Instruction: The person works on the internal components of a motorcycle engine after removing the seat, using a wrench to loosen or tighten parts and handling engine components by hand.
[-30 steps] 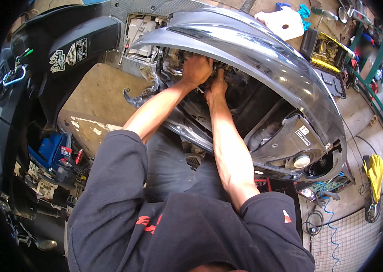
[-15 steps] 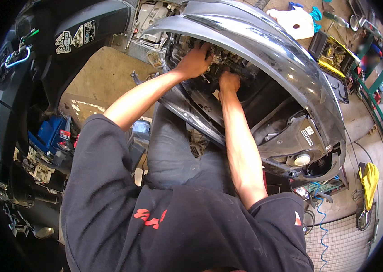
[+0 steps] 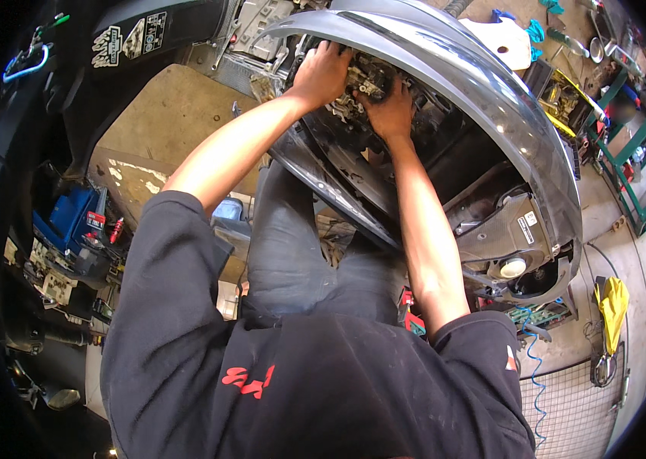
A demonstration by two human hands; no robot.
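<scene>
Both my hands reach into the cavity of a curved, glossy grey vehicle body panel [image 3: 483, 84]. Between them sits a dirty metal mechanism [image 3: 371, 75] with small fittings and dark parts. My left hand [image 3: 323, 74] lies at its left side, fingers curled over something that the hand itself hides. On the right, my right hand [image 3: 390, 109] has its thumb and fingers around a dark rounded part of the mechanism. Lower in the panel's cavity is a grey inner cover [image 3: 495, 229] with a round pale cap [image 3: 512, 268].
At the left stands a large black vehicle body part [image 3: 71, 84]. A blue box [image 3: 71, 218] lies beyond my left arm. To the right are a yellow-trimmed toolbox [image 3: 560, 99], a green metal frame [image 3: 636, 138], a yellow cloth [image 3: 612, 314] and a coiled blue hose [image 3: 538, 375].
My right hand has moved up and its fingers have spread from a fist to around the dark part. My left hand has shifted slightly up and left. The view has shifted a little.
</scene>
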